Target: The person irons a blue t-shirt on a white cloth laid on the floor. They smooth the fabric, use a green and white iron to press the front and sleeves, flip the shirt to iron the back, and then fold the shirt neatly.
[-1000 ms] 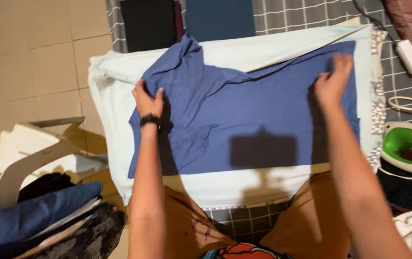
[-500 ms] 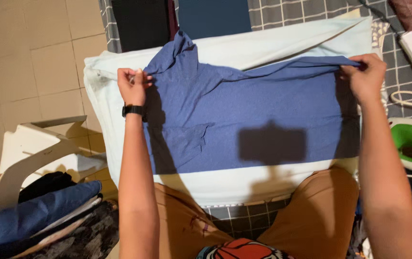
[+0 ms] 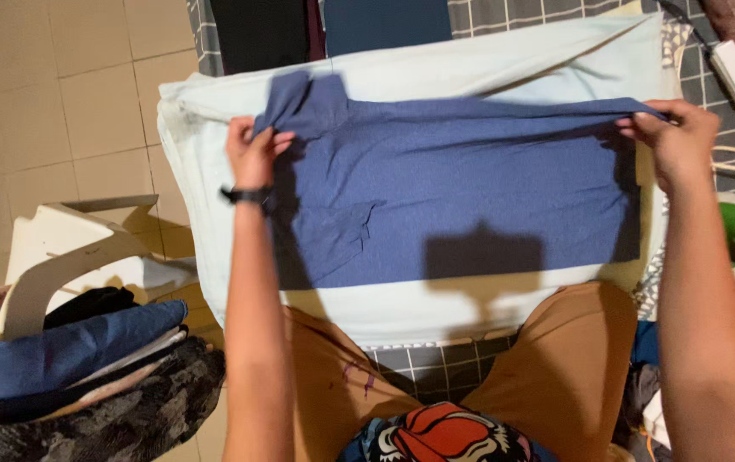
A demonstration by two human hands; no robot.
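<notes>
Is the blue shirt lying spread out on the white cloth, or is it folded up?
Spread out. The blue shirt lies flat on the white cloth, its far edge pulled taut between the left hand and right hand.

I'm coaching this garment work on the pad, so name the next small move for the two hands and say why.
Probably lower the far edge flat onto the white pad, keeping it taut. The left hand and right hand each pinch a top corner of the blue garment, stretched straight between them, while its near part already lies flat and a sleeve sits folded near the left.

Pale padded ironing surface (image 3: 402, 312) on checked mat (image 3: 436, 381), blue shirt (image 3: 470, 184) spread flat
</notes>
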